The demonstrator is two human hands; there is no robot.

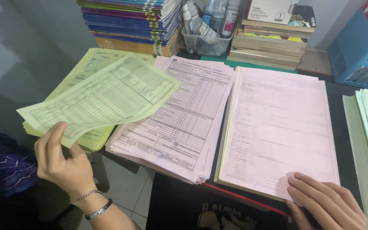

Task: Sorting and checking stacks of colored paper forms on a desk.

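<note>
My left hand (62, 164) pinches a yellow form sheet (101, 98) lifted over the yellow stack (91, 142) at the desk's left edge; my right hand (326, 204) rests flat, holding nothing, on the pink stack (277, 127). Sorting looks partway done.

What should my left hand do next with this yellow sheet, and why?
Probably lower the yellow sheet onto the yellow stack beneath it. Your left hand holds it lifted by its near edge, overlapping the pink stack, while your right hand rests on the corner of the pale pink pile.
</note>
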